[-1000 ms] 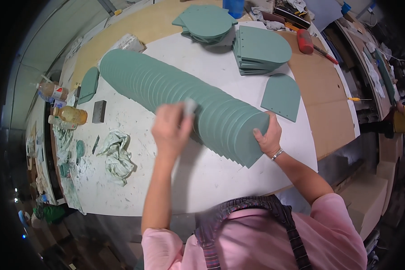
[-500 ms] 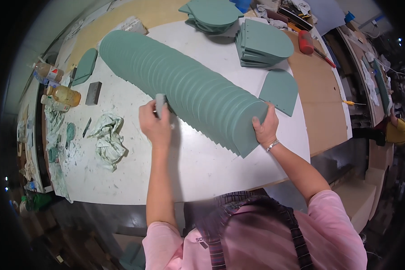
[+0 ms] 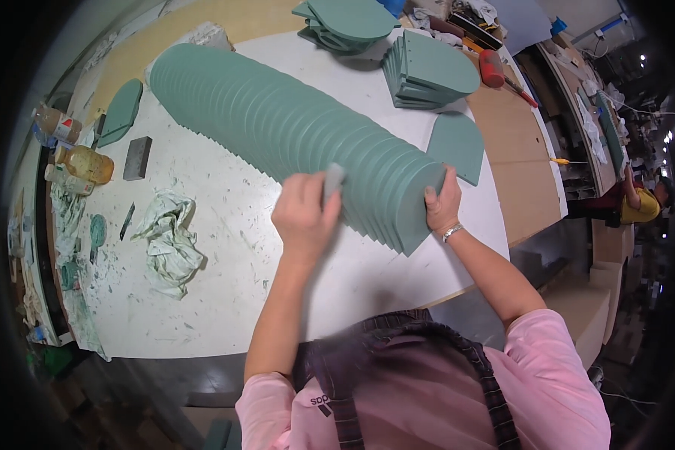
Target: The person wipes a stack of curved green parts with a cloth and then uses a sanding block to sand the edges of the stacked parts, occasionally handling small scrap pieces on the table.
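A long overlapping row of green round-ended panels (image 3: 277,124) runs from the far left toward me across the white table (image 3: 232,315). My right hand (image 3: 444,206) grips the near end of this row, thumb on the front panel's face and fingers behind its edge. My left hand (image 3: 304,217) is closed around a small grey block (image 3: 334,181), possibly a sanding block. It is at the row's near-left edge, over the panels' stepped rims; whether the block touches them I cannot tell.
At the back are two stacks of green panels (image 3: 431,69) (image 3: 349,24); a single panel (image 3: 457,146) lies nearer. A crumpled cloth (image 3: 169,244), dark block (image 3: 137,158), knife-like tool (image 3: 127,221) and bottles (image 3: 86,163) are left. A red mallet (image 3: 492,69) lies right; another person (image 3: 641,202) stands beyond.
My left hand, with the grey block, has moved right along the row's near edge. My right hand keeps its hold on the end panel. The whole view has shifted slightly.
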A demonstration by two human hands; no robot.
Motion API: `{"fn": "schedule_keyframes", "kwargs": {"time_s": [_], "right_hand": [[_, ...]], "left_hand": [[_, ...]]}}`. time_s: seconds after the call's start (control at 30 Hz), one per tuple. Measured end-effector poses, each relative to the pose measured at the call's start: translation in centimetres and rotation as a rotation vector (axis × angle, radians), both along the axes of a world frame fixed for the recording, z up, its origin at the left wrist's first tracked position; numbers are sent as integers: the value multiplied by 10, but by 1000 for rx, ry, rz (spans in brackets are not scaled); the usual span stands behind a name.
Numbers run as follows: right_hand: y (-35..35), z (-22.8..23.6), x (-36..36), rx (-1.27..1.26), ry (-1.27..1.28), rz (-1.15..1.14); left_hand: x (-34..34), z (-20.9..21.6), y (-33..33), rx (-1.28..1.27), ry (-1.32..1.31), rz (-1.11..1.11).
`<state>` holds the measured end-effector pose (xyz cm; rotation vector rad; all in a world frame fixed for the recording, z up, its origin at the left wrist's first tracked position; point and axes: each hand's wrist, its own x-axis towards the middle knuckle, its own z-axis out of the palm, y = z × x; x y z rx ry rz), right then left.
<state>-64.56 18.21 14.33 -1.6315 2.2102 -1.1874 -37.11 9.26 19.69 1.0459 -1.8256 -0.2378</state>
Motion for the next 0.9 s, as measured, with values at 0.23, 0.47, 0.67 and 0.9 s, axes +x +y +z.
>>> {"fn": "schedule_keyframes", "kwargs": {"time_s": [0.23,0.47,0.67,0.9], "right_hand": [[-3,2,5,19,10,-41],[2,1,2,22,-9,-16],[-1,-2,-2,-11,0,-36],[-4,3,8,25,-18,-33]], "left_hand": [[7,12,-9,24,-37,7],[15,1,8,146,3,11],[12,-5,13,104,-51,-14],[3,11,-6,81,37,-65]]}}
